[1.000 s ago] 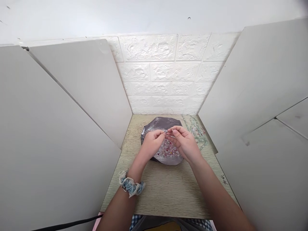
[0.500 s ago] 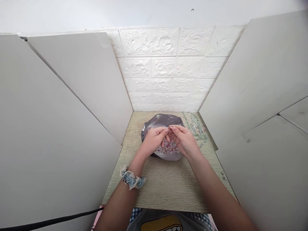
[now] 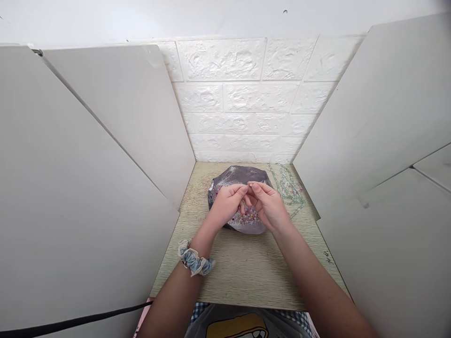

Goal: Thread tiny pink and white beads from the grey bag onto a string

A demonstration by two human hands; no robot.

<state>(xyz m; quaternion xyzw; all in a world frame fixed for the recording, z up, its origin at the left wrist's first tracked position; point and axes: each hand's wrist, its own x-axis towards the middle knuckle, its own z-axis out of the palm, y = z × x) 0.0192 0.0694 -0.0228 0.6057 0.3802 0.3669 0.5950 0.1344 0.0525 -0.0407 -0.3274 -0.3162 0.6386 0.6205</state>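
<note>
My left hand (image 3: 227,203) and my right hand (image 3: 270,205) meet fingertip to fingertip above a shiny grey-purple bag (image 3: 243,173). Thumb and forefinger of the right hand pinch a tiny pale thing that looks like a bead (image 3: 251,185). The left thumb and forefinger are also pressed together; whatever lies between them is too small to make out. Under the hands, many small pink, white and red beads (image 3: 249,217) lie on the bag, partly covered by the fingers.
Loops of green beaded strands (image 3: 289,185) lie at the back right of the wooden table (image 3: 246,277). Small shiny bits (image 3: 327,256) sit near its right edge. White panels (image 3: 162,117) stand on both sides, with a white brick-patterned wall (image 3: 243,98) behind.
Both hands keep their pinch over the bag, with only slight finger movement. The whole view has shifted a little.
</note>
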